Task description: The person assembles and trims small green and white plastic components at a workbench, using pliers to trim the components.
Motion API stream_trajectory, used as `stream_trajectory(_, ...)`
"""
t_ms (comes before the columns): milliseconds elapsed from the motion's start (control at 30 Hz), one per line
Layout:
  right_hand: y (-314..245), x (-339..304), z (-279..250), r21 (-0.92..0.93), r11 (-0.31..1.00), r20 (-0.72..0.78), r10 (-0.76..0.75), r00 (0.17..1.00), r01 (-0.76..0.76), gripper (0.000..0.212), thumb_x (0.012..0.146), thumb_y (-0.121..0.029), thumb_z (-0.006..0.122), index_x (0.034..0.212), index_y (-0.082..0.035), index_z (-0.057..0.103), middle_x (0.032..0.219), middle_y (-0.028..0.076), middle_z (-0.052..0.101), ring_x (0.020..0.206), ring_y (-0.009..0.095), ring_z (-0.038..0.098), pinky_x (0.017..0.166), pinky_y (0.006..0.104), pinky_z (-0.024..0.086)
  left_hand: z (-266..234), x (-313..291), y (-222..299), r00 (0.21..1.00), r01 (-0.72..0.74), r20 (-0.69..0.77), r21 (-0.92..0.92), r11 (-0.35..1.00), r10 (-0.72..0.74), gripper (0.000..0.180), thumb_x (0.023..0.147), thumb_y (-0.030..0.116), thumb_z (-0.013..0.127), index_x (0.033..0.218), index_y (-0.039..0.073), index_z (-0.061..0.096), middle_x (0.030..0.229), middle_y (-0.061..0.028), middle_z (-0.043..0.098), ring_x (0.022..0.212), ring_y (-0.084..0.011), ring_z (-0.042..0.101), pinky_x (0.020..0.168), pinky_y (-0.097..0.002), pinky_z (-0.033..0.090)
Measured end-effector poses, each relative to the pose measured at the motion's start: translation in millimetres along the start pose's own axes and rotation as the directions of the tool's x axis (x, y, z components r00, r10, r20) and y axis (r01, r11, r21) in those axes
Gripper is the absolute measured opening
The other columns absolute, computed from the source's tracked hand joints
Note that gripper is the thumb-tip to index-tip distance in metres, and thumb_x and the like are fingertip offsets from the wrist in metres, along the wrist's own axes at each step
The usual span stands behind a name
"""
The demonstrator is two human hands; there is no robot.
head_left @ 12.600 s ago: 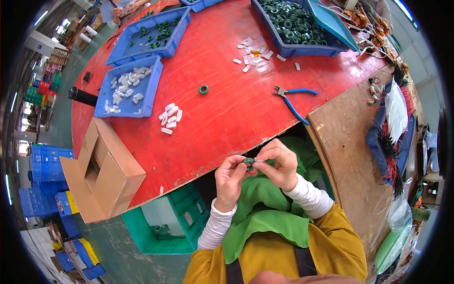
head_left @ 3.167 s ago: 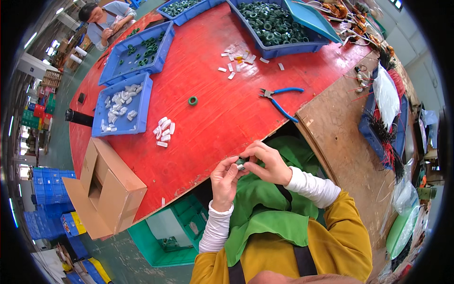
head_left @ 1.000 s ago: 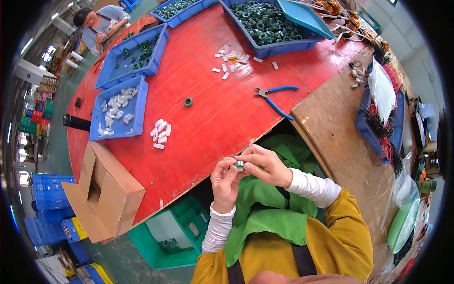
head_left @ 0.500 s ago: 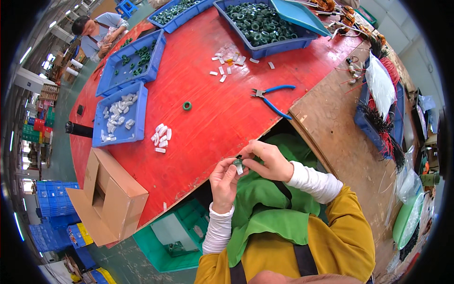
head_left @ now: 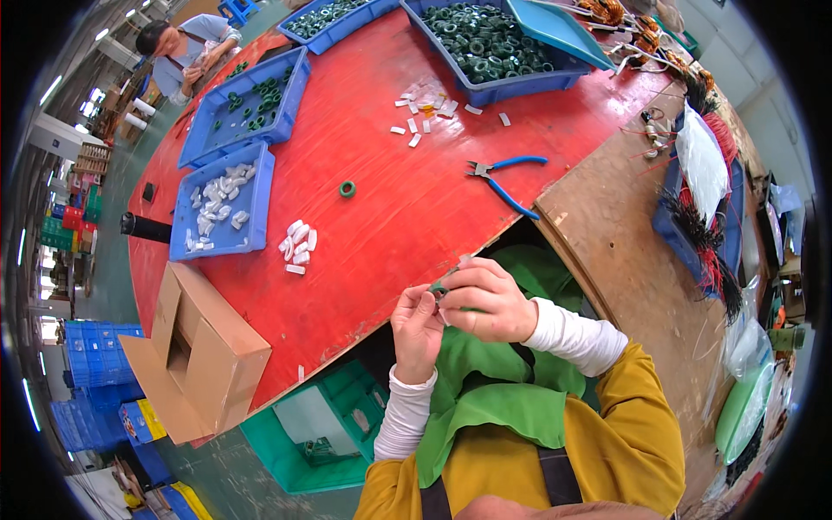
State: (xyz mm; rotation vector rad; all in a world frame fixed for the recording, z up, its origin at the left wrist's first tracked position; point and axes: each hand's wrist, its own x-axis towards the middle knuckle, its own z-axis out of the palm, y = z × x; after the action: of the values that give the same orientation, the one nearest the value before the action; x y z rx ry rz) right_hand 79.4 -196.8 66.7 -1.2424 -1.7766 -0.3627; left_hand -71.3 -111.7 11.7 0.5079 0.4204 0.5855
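Observation:
Over the near edge of the red table [head_left: 390, 234], both my hands meet around a small green ring [head_left: 438, 292]. My left hand [head_left: 417, 334] pinches the ring between thumb and fingertips. Curled over its other side, my right hand [head_left: 490, 299] is closed, its fingers covering most of it. A bit of white strip shows below the ring, between the hands. Another green ring [head_left: 347, 189] lies alone on the tabletop. To its left is a small pile of white pieces [head_left: 299, 245]. Blue-handled cutters [head_left: 503, 179] rest open toward the right.
Blue bins hold green rings [head_left: 485, 43] at the back and white pieces [head_left: 221, 199] at the left. An open cardboard box [head_left: 212, 347] stands at the near left. Below the edge is a green crate [head_left: 303, 425]. A person [head_left: 186, 56] sits far left.
My right hand has turned and closed farther over the ring, hiding more of it and the white strip. My left hand has shifted slightly to the right.

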Motion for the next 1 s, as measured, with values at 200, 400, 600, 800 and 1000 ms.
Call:
stream_trajectory(200,-10.7,-21.4,12.5,0.177,0.97,-0.044,0.177,0.983,-0.167,0.017,0.075,-0.003,0.067,0.089,-0.004,0.057,0.087,0.008,0.062,0.078,0.026,0.062,0.079,0.0396,0.053,8.1,0.9,-4.9,0.997,-0.08,0.013,-0.016,0.997,0.08,0.01,0.095,0.008,0.056,0.104,0.003,0.058,0.099,-0.0098,0.066,0.088,-0.0174,0.065,0.078,-0.0298,0.052)
stream_trajectory(400,-8.6,-6.1,-1.2,0.362,0.828,-0.055,0.477,0.877,-0.428,0.013,0.081,0.001,0.065,0.09,-0.002,0.056,0.077,0.01,0.06,0.07,0.027,0.064,0.063,0.0344,0.051,16.5,-2.8,-9.0,0.992,-0.124,0.004,0.037,0.992,0.124,0.011,0.095,0.006,0.056,0.105,0.001,0.057,0.1,-0.0114,0.066,0.089,-0.0204,0.066,0.082,-0.0352,0.056)
stream_trajectory(600,5.8,4.1,-4.9,0.471,0.642,0.089,0.648,0.756,-0.605,0.01,0.084,-0.001,0.064,0.088,-0.001,0.055,0.074,0.011,0.06,0.064,0.02,0.065,0.055,0.029,0.049,15.4,-7.1,-5.5,0.986,-0.142,0.109,0.191,0.971,0.123,0.017,0.095,0.009,0.057,0.109,0.0,0.057,0.103,-0.0129,0.065,0.089,-0.0234,0.067,0.083,-0.0385,0.056)
stream_trajectory(800,13.6,0.0,-0.5,0.386,0.734,0.153,0.547,0.823,-0.559,0.01,0.083,-0.002,0.063,0.088,-0.002,0.055,0.076,0.012,0.058,0.064,0.025,0.063,0.055,0.0324,0.049,16.4,-12.4,2.7,0.981,-0.144,0.162,0.23,0.962,0.108,0.018,0.093,0.008,0.06,0.106,-0.003,0.058,0.099,-0.0118,0.064,0.087,-0.022,0.066,0.078,-0.0382,0.058)
stream_trajectory(1000,18.4,-3.7,1.2,0.276,0.91,0.103,0.293,0.95,-0.31,0.013,0.077,-0.004,0.067,0.084,-0.004,0.056,0.077,0.009,0.057,0.067,0.03,0.059,0.057,0.035,0.047,14.0,-12.2,4.8,0.973,-0.111,0.226,0.242,0.964,0.055,0.017,0.093,0.01,0.06,0.106,-0.001,0.059,0.102,-0.0122,0.062,0.086,-0.024,0.066,0.078,-0.04,0.057)
